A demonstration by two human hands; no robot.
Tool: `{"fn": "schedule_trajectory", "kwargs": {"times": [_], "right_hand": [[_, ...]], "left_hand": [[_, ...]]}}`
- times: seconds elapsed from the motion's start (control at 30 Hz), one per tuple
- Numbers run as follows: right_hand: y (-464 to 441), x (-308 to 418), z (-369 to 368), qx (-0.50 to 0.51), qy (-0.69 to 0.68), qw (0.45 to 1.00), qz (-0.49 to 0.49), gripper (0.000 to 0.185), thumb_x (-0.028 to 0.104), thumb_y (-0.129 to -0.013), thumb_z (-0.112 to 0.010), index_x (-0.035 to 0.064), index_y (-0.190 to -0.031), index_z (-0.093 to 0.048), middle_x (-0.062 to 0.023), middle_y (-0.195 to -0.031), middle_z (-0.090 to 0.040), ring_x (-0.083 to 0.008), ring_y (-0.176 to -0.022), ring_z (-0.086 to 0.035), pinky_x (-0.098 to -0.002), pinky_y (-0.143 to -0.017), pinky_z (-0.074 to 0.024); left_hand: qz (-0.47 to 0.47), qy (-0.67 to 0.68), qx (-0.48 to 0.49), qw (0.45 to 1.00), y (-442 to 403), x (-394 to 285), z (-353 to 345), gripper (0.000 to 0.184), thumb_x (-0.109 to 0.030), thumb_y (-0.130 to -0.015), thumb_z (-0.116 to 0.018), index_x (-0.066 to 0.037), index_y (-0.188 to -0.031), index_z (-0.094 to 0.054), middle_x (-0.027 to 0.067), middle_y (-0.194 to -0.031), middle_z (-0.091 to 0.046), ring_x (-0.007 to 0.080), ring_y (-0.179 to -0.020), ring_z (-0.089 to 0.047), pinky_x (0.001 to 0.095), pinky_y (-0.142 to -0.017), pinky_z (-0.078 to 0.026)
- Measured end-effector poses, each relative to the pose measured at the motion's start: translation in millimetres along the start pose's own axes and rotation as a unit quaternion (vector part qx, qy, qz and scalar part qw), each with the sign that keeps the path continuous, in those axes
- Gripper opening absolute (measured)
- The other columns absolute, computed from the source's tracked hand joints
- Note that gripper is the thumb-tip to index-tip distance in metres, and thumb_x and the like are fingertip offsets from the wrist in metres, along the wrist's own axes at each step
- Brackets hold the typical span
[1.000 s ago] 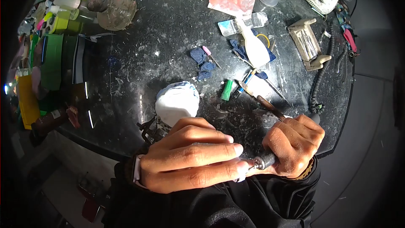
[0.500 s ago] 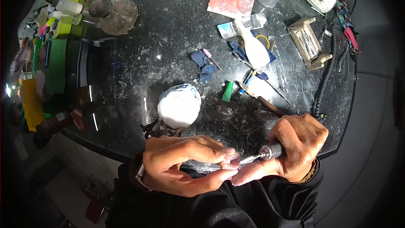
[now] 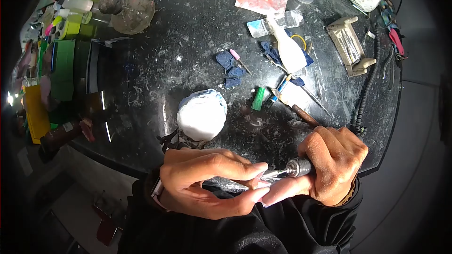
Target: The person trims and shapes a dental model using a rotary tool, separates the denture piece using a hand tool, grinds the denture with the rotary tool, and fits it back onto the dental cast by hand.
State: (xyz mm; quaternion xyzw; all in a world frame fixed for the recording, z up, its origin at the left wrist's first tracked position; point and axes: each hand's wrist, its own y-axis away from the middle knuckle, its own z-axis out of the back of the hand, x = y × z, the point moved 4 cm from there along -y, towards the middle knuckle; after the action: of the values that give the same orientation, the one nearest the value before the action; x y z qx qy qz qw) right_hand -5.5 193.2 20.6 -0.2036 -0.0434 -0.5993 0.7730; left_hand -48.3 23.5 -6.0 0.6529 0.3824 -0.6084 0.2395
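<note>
My left hand (image 3: 207, 181) pinches a small pinkish translucent piece (image 3: 256, 183) between thumb and fingers; much of it is hidden by the fingertips. My right hand (image 3: 332, 167) is wrapped around a rotary handpiece (image 3: 300, 166), its metal bur (image 3: 273, 174) pointing left at the piece. Whether the bur touches it I cannot tell. The right thumb reaches across to the left fingertips, and pale dust coats the right knuckles. Just beyond the left hand sits a rounded white plaster cast (image 3: 202, 117). A brown-handled tool (image 3: 305, 115) lies beyond the right hand.
On the dusty black table (image 3: 155, 75) lie a green cap (image 3: 258, 99), blue scraps (image 3: 226, 60), a pink-tipped bur (image 3: 234, 54) and a white bottle-like object (image 3: 291, 56). A bur holder (image 3: 349, 47) and a coiled cord (image 3: 369, 82) are at right. Boxes (image 3: 63, 68) crowd the left.
The small piece has turned in my left fingers and shows less. The handpiece has shifted slightly left, its bur nearer the left thumb. The view has moved a little.
</note>
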Motion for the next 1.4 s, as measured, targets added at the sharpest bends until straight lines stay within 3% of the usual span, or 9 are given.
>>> {"fn": "schedule_trajectory", "kwargs": {"times": [1.13, 1.23, 1.4], "right_hand": [[1.6, -2.0, -0.8, -0.008, -0.020, 1.000, 0.013, 0.071, 0.079, -0.061, -0.057, 0.0144, -0.051, -0.030, 0.0053, -0.045, -0.026, -0.0078, -0.033, -0.024, -0.0230, -0.036, -0.0191], [2.2, -3.0, -2.3, -0.022, -0.023, 0.999, 0.011, 0.070, 0.079, -0.062, -0.058, 0.0145, -0.051, -0.031, 0.0053, -0.045, -0.026, -0.0077, -0.033, -0.024, -0.0235, -0.036, -0.0178], [2.6, -1.9, -1.0, -0.016, -0.018, 1.000, 0.013, 0.070, 0.079, -0.062, -0.058, 0.0148, -0.051, -0.032, 0.0055, -0.045, -0.027, -0.0078, -0.034, -0.026, -0.0236, -0.037, -0.0176]], "left_hand": [[-0.024, -0.041, 0.031, 0.998, -3.8, -2.2, 1.2, 0.030, 0.005, -0.063, -0.076, 0.008, -0.090, -0.064, 0.0184, -0.082, -0.068, 0.0224, -0.075, -0.070, 0.0274, -0.064, -0.057], [-0.045, -0.075, 0.024, 0.996, -5.5, -1.0, 0.8, 0.027, 0.000, -0.060, -0.077, 0.004, -0.084, -0.064, 0.0160, -0.071, -0.067, 0.0189, -0.065, -0.069, 0.0278, -0.061, -0.057], [-0.038, -0.047, 0.012, 0.998, -4.4, 0.7, 0.8, 0.027, 0.003, -0.059, -0.076, 0.006, -0.082, -0.063, 0.0150, -0.067, -0.064, 0.0205, -0.064, -0.068, 0.0278, -0.057, -0.057]]}}
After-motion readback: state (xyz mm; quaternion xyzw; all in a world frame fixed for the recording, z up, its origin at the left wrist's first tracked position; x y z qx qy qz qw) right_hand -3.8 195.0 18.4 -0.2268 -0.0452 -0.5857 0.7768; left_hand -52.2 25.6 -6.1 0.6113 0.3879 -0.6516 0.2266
